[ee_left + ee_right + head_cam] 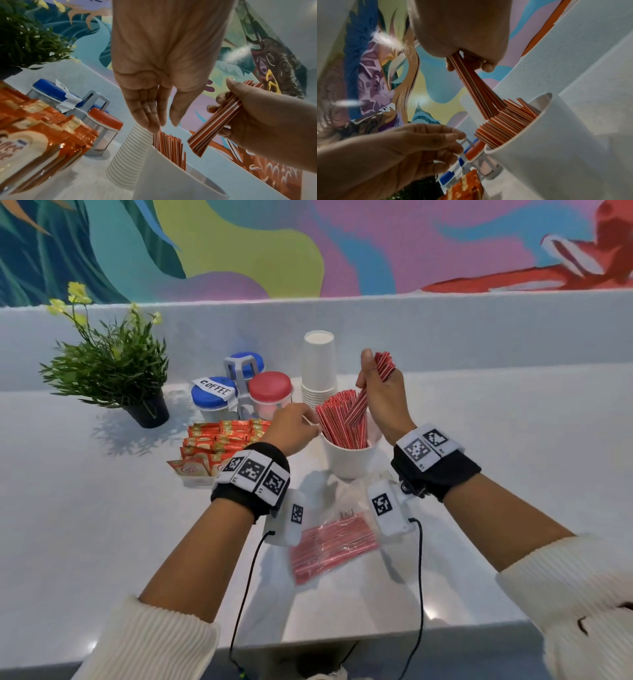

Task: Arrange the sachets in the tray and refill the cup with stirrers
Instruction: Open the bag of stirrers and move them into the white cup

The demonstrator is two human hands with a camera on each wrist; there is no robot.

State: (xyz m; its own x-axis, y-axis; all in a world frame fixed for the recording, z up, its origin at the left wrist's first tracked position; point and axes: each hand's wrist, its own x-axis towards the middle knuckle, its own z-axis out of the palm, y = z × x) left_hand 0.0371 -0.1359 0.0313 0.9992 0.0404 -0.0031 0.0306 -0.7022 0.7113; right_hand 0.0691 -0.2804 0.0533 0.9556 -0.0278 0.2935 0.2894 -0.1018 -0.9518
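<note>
White counter (102, 542) under a bright painted wall carries everything. Toward its back edge stands the white cup (349, 457), already crowded with red-striped stirrers (337, 422) leaning left. Above it the right hand (383, 395) has its fingers and thumb curled round a fresh bundle of stirrers (368, 392), whose lower ends dip among those in the cup. The left hand (291, 426) hovers just beside the cup's left rim, fingers straight and loosely together, holding nothing. Left of the cup, the tray (197, 481) holds orange sachets (219, 436) in tidy rows, so that part looks done. Nearer the front edge lies a clear packet of stirrers (330, 542), so some refilling probably remains. Behind are lidded jars (239, 392), stacked paper cups (319, 371) and a potted plant (113, 371).
</note>
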